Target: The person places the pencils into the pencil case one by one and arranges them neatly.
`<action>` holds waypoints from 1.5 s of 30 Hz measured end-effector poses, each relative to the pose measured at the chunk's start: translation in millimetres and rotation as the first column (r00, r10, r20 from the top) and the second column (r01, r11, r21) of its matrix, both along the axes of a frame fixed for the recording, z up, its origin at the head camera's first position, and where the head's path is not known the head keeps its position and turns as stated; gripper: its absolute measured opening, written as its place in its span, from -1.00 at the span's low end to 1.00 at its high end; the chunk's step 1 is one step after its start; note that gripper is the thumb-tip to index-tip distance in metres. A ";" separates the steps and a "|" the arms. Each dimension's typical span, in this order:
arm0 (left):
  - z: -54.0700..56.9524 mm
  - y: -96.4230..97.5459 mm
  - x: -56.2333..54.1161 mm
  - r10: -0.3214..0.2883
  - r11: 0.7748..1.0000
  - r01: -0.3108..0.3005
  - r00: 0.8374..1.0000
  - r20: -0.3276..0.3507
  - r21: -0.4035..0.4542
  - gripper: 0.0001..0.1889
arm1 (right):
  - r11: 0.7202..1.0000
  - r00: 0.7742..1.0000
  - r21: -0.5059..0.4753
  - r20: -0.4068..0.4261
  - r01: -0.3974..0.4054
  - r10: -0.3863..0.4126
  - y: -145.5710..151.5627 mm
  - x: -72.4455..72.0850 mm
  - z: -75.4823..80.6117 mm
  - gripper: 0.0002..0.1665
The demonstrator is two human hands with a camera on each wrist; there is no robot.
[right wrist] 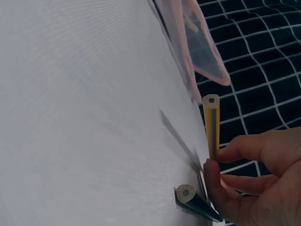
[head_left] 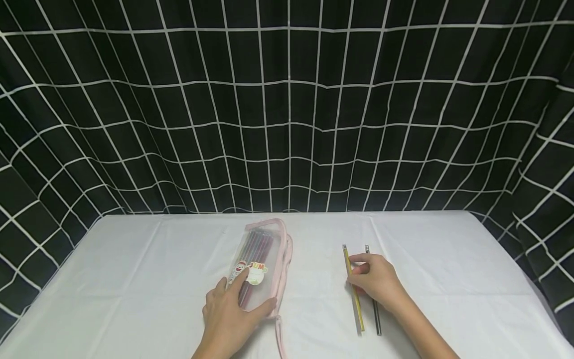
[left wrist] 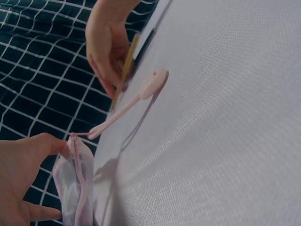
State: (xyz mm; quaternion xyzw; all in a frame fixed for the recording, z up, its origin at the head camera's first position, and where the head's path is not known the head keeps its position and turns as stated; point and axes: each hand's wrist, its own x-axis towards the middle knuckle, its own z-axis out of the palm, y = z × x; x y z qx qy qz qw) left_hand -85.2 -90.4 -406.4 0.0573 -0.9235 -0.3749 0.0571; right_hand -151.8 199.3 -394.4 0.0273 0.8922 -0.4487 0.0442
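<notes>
A clear pencil case (head_left: 262,249) with pink edging and a cartoon label lies left of the middle of the table, with several slim coloured sticks inside. My left hand (head_left: 228,314) holds its near end, the thumb on the zip edge and the fingers spread across the top. Farther right, my right hand (head_left: 378,279) pinches a yellow pencil (head_left: 359,311) between thumb and fingers. Its shadow shows on the cloth beside it. Partly hidden beneath that hand, a dark pencil (head_left: 377,319) rests on the table.
White cloth covers the table (head_left: 134,279). From the case's near corner a pink zip pull (left wrist: 154,84) trails over the cloth. Behind the table and at both sides hangs a black curtain (head_left: 278,109) with a white grid.
</notes>
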 end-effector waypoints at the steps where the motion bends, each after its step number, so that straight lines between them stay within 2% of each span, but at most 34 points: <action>1: 0.3 0.4 -0.1 0.000 1.000 0.000 1.000 0.002 0.001 -0.04 | 1.000 1.000 -0.007 0.004 0.001 -0.001 0.2 0.3 0.4 -0.40; 6: 1.4 1.8 -0.2 -0.003 1.000 0.003 1.000 0.007 0.004 -0.04 | 0.999 1.000 -0.031 0.001 0.014 -0.013 1.1 -0.2 2.2 -0.40; 15: 1.5 1.8 0.4 0.001 1.000 -0.001 1.000 -0.006 -0.018 -0.03 | 0.990 1.000 -0.137 0.003 0.030 -0.030 -3.4 -5.2 9.6 -0.38; 27: 1.1 1.1 -1.2 -0.008 0.999 0.008 1.000 -0.004 -0.031 0.01 | 0.971 0.999 -0.240 -0.043 -0.005 -0.006 -22.5 -15.0 19.8 -0.39; 45: 1.2 1.7 -1.2 -0.001 0.999 0.001 1.000 0.007 -0.044 0.00 | 0.936 0.998 -0.351 -0.060 0.003 -0.026 -52.9 -22.0 31.2 -0.41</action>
